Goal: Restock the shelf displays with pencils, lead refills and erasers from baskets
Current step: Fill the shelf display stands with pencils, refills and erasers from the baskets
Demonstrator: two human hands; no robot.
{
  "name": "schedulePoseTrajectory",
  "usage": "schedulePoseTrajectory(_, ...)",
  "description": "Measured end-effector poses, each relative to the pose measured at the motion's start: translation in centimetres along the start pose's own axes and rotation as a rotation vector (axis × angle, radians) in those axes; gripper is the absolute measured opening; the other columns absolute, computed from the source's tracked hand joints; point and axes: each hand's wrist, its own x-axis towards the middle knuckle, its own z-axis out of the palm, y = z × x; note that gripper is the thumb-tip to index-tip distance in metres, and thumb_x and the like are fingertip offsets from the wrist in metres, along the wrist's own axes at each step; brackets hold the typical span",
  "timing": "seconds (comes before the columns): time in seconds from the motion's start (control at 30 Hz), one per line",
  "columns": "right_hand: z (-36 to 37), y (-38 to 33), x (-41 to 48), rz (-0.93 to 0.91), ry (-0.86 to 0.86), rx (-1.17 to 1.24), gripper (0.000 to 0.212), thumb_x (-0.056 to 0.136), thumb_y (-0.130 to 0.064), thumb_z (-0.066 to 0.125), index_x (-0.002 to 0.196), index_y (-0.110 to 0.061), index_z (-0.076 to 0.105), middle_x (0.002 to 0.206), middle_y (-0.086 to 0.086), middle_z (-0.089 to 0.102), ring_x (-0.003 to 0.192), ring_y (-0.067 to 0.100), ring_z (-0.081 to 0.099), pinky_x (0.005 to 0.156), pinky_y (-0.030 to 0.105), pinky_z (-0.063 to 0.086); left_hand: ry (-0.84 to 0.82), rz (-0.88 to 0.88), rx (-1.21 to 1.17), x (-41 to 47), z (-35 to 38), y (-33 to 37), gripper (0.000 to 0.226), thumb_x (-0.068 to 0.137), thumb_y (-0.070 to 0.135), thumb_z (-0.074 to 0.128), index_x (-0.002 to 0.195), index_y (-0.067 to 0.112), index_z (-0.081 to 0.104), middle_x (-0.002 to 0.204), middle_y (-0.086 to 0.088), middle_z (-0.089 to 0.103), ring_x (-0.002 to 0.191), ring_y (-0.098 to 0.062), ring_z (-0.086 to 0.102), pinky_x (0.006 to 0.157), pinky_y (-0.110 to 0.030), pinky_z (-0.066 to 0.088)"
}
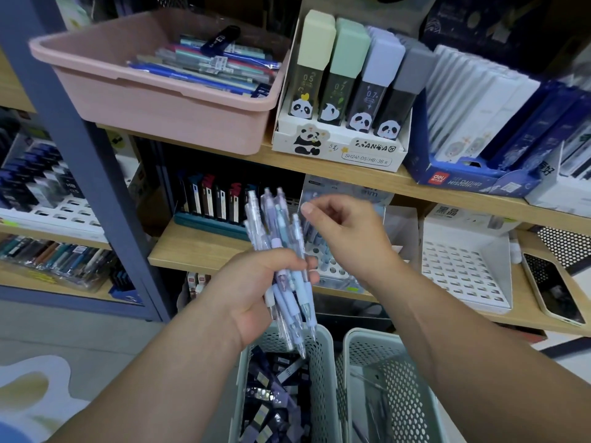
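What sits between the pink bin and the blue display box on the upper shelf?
A white panda lead-refill box, standing between them in the head view.

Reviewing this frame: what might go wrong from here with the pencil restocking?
1. The left hand grips a fanned bundle of pencils mid-length. If the right hand pulls one out, others may loosen and drop into the basket below.
2. The pink tub appears to overhang the shelf edge above the hands, so a raised arm might bump it.
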Motion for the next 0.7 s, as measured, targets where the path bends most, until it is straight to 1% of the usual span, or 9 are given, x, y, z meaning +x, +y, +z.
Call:
schedulePoseTrajectory(0.07,-0.5,-0.5,-1.4,0.075,-0.003,0.159,0.024,0.088,-0.038,0.075,0.08,-0.015,0.074,0.08,0.018,0.067,0.069,0.013,0.057,0.072,0.043,0.053,-0.05,-0.026,0.045,-0.1,0.3,-0.3,0.028,0.084,-0.004,0.062,0.112,0.0,0.065,0.088,-0.01,0.074,0.074,-0.02,0.071,0.065,-0.03,0.057)
schedulePoseTrajectory(0.1,-0.9,-0.7,-1.9,0.088,0.014,0.18,0.026,0.085,-0.038,0.078,0.077,-0.014,0.074,0.076,0.017,0.066,0.067,0.012,0.056,0.068,0.042,0.052,-0.054,-0.028,0.058,-0.1,0.5,-0.4,0.028,0.084,-0.004,0.061,0.112,-0.001,0.064,0.088,-0.01,0.074,0.074,-0.02,0.071,0.063,-0.028,0.057)
schedulePoseTrajectory(0.17,-1.7,-1.0,-2.5,0.106,0.024,0.184,0.026,0.078,-0.036,0.085,0.077,-0.012,0.075,0.066,0.006,0.065,0.063,0.007,0.055,0.061,0.029,0.05,-0.044,-0.016,0.058,0.0,0.8,-0.8,0.026,0.084,-0.005,0.061,0.109,0.0,0.065,0.087,-0.011,0.074,0.073,-0.02,0.072,0.06,-0.027,0.058)
schedulePoseTrajectory(0.2,-2.1,-1.1,-2.7,0.11,0.011,0.185,0.025,0.076,-0.033,0.087,0.078,-0.012,0.075,0.066,0.002,0.067,0.062,0.006,0.057,0.06,0.025,0.051,-0.04,-0.011,0.055,0.0,0.9,-0.9,0.025,0.085,-0.006,0.06,0.108,0.001,0.065,0.087,-0.012,0.074,0.073,-0.021,0.072,0.06,-0.027,0.058)
schedulePoseTrajectory(0.3,-2.6,-1.2,-3.2,0.146,-0.063,0.208,0.022,0.071,-0.026,0.09,0.078,-0.01,0.076,0.067,0.0,0.07,0.062,0.005,0.061,0.06,0.021,0.051,-0.042,0.0,0.086,-0.2,1.1,-1.1,0.026,0.085,-0.008,0.06,0.109,0.001,0.065,0.089,-0.014,0.074,0.073,-0.022,0.073,0.059,-0.028,0.057)
schedulePoseTrajectory(0.37,-2.8,-1.0,-3.3,0.192,-0.106,0.248,0.019,0.071,-0.019,0.09,0.077,-0.008,0.075,0.066,-0.002,0.07,0.062,0.006,0.061,0.061,0.02,0.05,-0.053,0.003,0.109,-0.3,1.1,-1.4,0.03,0.085,-0.008,0.061,0.112,0.0,0.066,0.091,-0.017,0.074,0.076,-0.024,0.072,0.064,-0.03,0.057)
schedulePoseTrajectory(0.47,-2.8,-0.7,-3.9,0.245,-0.146,0.262,0.023,0.068,-0.017,0.091,0.08,-0.007,0.074,0.072,0.004,0.069,0.065,0.01,0.062,0.063,0.022,0.053,-0.053,0.003,0.156,-0.4,1.2,-1.7,0.03,0.084,-0.01,0.061,0.111,0.001,0.069,0.093,-0.02,0.074,0.078,-0.027,0.072,0.079,-0.037,0.058)
schedulePoseTrajectory(0.6,-2.9,0.0,-4.8,0.352,-0.176,0.354,0.015,0.077,-0.016,0.085,0.076,-0.013,0.071,0.067,-0.002,0.065,0.061,0.007,0.056,0.051,0.018,0.043,-0.069,0.004,0.2,-0.5,1.2,-2.0,0.029,0.08,-0.009,0.066,0.105,0.004,0.073,0.098,-0.02,0.075,0.084,-0.029,0.072,0.094,-0.045,0.055)
schedulePoseTrajectory(0.7,-2.7,0.7,-5.2,0.404,-0.194,0.469,0.01,0.082,-0.012,0.079,0.08,-0.012,0.07,0.066,-0.002,0.066,0.063,0.01,0.057,0.05,0.017,0.043,-0.069,0.002,0.201,-0.3,1.0,-2.3,0.036,0.068,-0.004,0.072,0.103,0.001,0.075,0.099,-0.021,0.075,0.084,-0.029,0.071,0.092,-0.044,0.056)
